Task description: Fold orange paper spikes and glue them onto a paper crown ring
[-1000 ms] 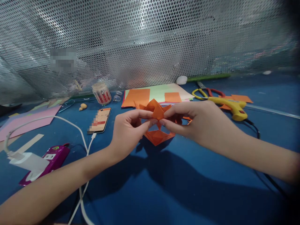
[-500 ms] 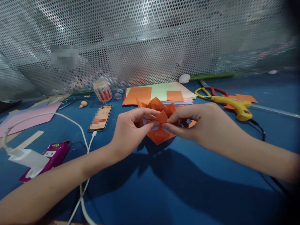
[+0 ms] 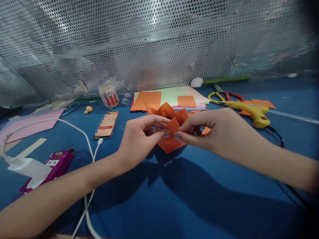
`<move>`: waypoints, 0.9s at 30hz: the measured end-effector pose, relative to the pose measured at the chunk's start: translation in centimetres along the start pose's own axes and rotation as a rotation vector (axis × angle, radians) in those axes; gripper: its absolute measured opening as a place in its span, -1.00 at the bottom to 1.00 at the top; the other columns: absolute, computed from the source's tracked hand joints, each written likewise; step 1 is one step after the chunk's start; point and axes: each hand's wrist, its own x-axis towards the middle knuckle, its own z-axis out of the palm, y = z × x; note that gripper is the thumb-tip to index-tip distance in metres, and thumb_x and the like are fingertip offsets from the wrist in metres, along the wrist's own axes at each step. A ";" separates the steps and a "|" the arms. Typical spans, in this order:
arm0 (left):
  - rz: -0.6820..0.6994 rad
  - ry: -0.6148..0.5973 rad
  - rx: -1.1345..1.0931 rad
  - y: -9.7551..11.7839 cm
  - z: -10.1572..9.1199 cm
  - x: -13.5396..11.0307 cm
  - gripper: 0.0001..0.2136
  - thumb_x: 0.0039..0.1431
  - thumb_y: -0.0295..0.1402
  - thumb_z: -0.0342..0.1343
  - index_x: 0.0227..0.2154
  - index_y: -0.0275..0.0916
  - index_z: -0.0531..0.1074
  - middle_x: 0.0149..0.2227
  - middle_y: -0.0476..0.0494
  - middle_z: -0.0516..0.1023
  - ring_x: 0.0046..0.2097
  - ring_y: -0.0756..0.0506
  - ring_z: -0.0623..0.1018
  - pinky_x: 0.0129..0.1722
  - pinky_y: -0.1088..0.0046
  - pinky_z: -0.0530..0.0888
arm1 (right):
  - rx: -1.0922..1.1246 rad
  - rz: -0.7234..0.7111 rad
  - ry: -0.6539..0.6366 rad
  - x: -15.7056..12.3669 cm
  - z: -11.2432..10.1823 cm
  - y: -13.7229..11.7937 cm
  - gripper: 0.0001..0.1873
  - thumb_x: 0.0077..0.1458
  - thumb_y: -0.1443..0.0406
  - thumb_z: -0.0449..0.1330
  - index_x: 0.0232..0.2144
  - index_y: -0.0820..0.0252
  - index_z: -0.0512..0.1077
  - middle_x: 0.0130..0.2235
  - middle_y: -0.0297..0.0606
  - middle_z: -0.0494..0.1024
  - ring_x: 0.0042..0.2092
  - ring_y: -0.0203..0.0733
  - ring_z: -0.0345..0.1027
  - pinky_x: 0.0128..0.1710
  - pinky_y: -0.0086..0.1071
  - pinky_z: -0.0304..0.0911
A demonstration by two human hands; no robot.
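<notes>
An orange folded paper piece (image 3: 171, 132) with several pointed flaps is held just above the blue table (image 3: 174, 199). My left hand (image 3: 139, 137) pinches one flap from the left with thumb and fingers closed. My right hand (image 3: 211, 132) pinches the same small flap from the right, fingertips meeting the left hand's at the middle. The lower part of the paper shows beneath my fingers; its far side is partly hidden by my right hand.
A stack of coloured paper sheets (image 3: 169, 98) lies behind. A yellow glue gun (image 3: 251, 113) and scissors (image 3: 221, 96) rest at right. A phone (image 3: 107, 124), white cable (image 3: 74, 129), magenta power strip (image 3: 50, 167) and pink paper (image 3: 27, 124) lie at left. Perforated metal screen (image 3: 159, 43) closes the back.
The paper piece was turned slightly and drawn a little lower between my hands; both hands kept their pinch and shifted only a little to the right.
</notes>
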 end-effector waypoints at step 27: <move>0.222 -0.234 0.463 -0.8 -0.8 -0.9 -0.34 0.23 -0.49 0.36 0.37 -0.13 0.35 -0.25 0.03 0.78 -0.33 -0.04 0.74 -0.45 0.58 0.46 | 0.045 0.121 -0.096 -0.1 0.0 0.0 -0.62 0.14 0.07 0.21 -0.61 0.11 0.49 -0.64 -0.34 0.43 -0.60 -0.32 0.19 -0.60 -0.39 0.02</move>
